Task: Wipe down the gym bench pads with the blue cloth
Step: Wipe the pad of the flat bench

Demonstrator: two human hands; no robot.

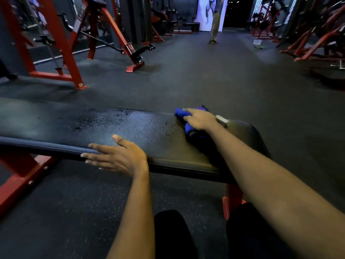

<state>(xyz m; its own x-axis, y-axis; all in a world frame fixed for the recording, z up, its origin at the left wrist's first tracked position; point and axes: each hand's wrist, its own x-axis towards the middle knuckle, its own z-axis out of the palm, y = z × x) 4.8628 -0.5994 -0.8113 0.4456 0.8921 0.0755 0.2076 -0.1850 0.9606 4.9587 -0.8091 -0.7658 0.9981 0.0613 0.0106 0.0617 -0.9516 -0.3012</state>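
- Two bare hands are on one long black padded worktop (149, 128), which runs left to right across the view on red frame legs (22, 176).
- left grip (119, 156): flat and fully open, holding nothing. It rests on the worktop's near edge about midway along. The fingers are straight, slightly spread and pointing toward the worktop's left end, with the thumb up on the top surface.
- right grip (200, 118): palm down on the blue cloth (180, 111), fingers bent over the bunched fabric and pressing it onto the pad. The thumb is hidden, so how tight the hold is cannot be told.
- The blue cloth sits at the worktop's far edge, toward its right end. It is crumpled, sticking out past the fingertips and below the palm. A darker roll under the wrist is too dim to identify.
- A pale watch band (221, 120) is on the right wrist, just right of the cloth.
- The worktop's middle shows a speckled sheen with dark flecks (112, 120); wet or dusty, cannot tell.
- The wearer's knees (171, 234) in dark trousers are on the near side of the worktop.
- The dark rubber floor (205, 77) lies all round the worktop.
- Red machine frames (61, 53) stand beyond the worktop's left end, with more beyond its right end.
- A standing person (214, 25) is well beyond the worktop, far off and blurred.
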